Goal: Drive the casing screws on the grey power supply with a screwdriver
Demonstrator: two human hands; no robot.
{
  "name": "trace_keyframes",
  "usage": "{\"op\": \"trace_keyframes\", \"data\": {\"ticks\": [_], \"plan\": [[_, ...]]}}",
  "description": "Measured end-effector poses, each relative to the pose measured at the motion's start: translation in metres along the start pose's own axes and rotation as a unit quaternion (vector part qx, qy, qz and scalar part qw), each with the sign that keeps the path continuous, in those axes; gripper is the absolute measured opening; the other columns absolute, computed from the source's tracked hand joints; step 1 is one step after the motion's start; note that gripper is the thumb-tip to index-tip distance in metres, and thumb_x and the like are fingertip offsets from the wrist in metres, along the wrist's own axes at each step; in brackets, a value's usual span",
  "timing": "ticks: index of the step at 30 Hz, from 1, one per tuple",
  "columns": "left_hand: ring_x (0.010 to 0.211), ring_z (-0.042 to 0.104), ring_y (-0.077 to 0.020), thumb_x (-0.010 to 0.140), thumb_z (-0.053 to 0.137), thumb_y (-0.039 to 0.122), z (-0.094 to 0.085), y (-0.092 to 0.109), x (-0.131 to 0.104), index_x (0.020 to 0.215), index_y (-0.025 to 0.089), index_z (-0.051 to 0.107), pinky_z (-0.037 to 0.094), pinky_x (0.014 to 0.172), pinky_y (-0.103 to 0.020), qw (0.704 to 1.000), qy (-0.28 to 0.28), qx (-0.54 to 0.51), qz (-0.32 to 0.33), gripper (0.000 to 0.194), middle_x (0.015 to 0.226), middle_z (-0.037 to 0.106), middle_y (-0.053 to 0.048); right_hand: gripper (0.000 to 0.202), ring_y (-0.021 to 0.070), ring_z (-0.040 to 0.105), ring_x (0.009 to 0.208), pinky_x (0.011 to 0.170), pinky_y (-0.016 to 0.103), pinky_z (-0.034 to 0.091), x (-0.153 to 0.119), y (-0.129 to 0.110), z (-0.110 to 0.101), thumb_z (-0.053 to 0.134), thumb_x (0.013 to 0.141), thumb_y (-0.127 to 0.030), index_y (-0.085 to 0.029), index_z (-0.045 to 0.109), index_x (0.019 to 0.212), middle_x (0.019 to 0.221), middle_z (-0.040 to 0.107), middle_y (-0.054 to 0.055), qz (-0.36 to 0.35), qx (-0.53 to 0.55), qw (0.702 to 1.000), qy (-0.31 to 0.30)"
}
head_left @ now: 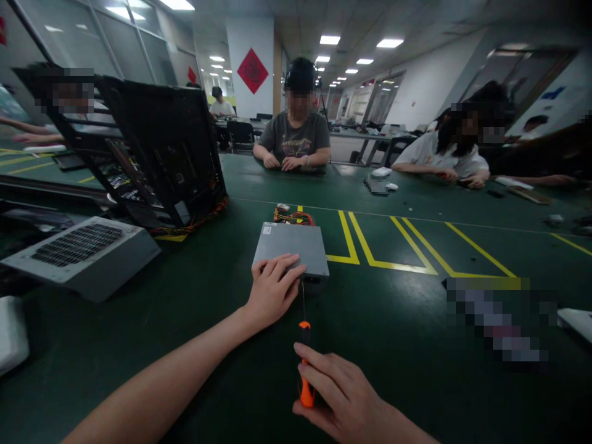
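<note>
Grey boxy metal power supply [289,242]: seemed heavy, rigid; sides suited holding; your left hand [274,287] lay spread atop.
Orange-and-black slim-shafted screwdriver [304,331]: your right hand [343,387] gripped its handle.

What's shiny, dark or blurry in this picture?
Head view: ceiling lights glare white, but the table looks dim; head view: a shine touches the yellow lines; head view: the screwdriver looks fairly clear, blocky squares hide something on the right, and the room's edges look stretched.

labelled box [296,239]: matt metal seen | screwdriver [304,333], at box's near edge: plastic handle seen | bench [393,302], under box: gloss seen
</note>
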State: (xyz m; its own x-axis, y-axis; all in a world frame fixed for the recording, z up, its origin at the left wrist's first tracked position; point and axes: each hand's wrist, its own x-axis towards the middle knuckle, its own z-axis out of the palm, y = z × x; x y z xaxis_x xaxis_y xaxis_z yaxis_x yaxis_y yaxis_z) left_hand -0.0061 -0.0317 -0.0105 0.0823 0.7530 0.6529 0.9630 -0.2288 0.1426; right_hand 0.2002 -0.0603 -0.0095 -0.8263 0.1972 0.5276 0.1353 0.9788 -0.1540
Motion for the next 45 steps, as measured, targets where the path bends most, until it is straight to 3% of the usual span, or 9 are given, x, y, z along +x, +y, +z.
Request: {"op": "trace_keyframes", "data": {"ticks": [6, 14, 20, 25, 31, 39, 45], "plan": [[0.113, 0.044, -0.0191, 0.084, 0.045, 0.025, 0.000, 0.000, 0.000, 0.109, 0.028, 0.052, 0.025, 0.087, -0.038, 1.000, -0.006, -0.006, -0.005, 0.026, 0.122, 0.052, -0.001, 0.035, 0.0174, 0.062, 0.090, 0.068, 0.021, 0.052, 0.002, -0.001, 0.001, 0.048, 0.082, -0.030, -0.014, 0.050, 0.114, 0.112, 0.059, 0.017, -0.027, -0.037, 0.999, -0.019], [0.112, 0.045, -0.0189, 0.084, 0.046, 0.025, 0.001, 0.000, -0.001, 0.108, 0.028, 0.053, 0.026, 0.088, -0.037, 1.000, 0.004, -0.002, -0.012, 0.026, 0.121, 0.053, -0.001, 0.022, 0.0137, 0.065, 0.076, 0.067, 0.020, 0.052, 0.003, 0.004, 0.011, 0.046, 0.084, -0.028, -0.011, 0.054, 0.095, 0.096, 0.066, 0.016, -0.063, -0.034, 0.995, 0.073], [0.112, 0.044, -0.0199, 0.083, 0.047, 0.025, -0.001, 0.000, -0.001, 0.109, 0.028, 0.053, 0.026, 0.088, -0.038, 1.000, 0.002, -0.001, -0.008, 0.027, 0.121, 0.053, -0.002, 0.032, 0.0182, 0.062, 0.092, 0.070, 0.023, 0.052, -0.001, 0.002, 0.011, 0.046, 0.083, -0.029, -0.012, 0.051, 0.110, 0.105, 0.063, 0.015, -0.034, -0.044, 0.998, 0.007], [0.113, 0.044, -0.0195, 0.084, 0.046, 0.025, 0.001, 0.000, -0.001, 0.109, 0.028, 0.053, 0.025, 0.088, -0.038, 1.000, -0.005, -0.008, -0.010, 0.027, 0.122, 0.052, -0.002, 0.024, 0.0136, 0.064, 0.079, 0.062, 0.019, 0.051, 0.005, -0.002, 0.006, 0.045, 0.085, -0.027, -0.013, 0.057, 0.099, 0.098, 0.066, 0.015, -0.045, -0.045, 0.997, 0.046], [0.112, 0.044, -0.0195, 0.084, 0.046, 0.023, 0.002, -0.001, -0.002, 0.110, 0.027, 0.052, 0.025, 0.088, -0.039, 1.000, -0.006, -0.009, -0.009, 0.027, 0.122, 0.052, -0.002, 0.018, 0.0142, 0.063, 0.076, 0.063, 0.023, 0.050, 0.007, -0.002, 0.006, 0.049, 0.082, -0.026, -0.011, 0.055, 0.090, 0.097, 0.066, 0.017, -0.044, -0.031, 0.996, 0.074], [0.114, 0.043, -0.0198, 0.083, 0.046, 0.023, 0.000, 0.000, -0.001, 0.109, 0.027, 0.052, 0.025, 0.088, -0.039, 1.000, -0.014, -0.009, -0.015, 0.027, 0.123, 0.051, -0.002, 0.025, 0.0147, 0.063, 0.072, 0.060, 0.023, 0.052, 0.007, -0.006, 0.002, 0.053, 0.080, -0.029, -0.017, 0.059, 0.101, 0.096, 0.066, 0.012, -0.019, -0.074, 0.997, 0.026], [0.113, 0.044, -0.0202, 0.084, 0.045, 0.024, -0.001, 0.000, 0.000, 0.109, 0.027, 0.052, 0.025, 0.088, -0.039, 1.000, -0.012, -0.008, -0.011, 0.026, 0.122, 0.052, -0.002, 0.030, 0.0171, 0.062, 0.089, 0.069, 0.022, 0.052, 0.001, -0.008, 0.004, 0.055, 0.079, -0.033, -0.013, 0.057, 0.100, 0.104, 0.063, 0.015, 0.018, -0.063, 0.998, 0.015]]}}
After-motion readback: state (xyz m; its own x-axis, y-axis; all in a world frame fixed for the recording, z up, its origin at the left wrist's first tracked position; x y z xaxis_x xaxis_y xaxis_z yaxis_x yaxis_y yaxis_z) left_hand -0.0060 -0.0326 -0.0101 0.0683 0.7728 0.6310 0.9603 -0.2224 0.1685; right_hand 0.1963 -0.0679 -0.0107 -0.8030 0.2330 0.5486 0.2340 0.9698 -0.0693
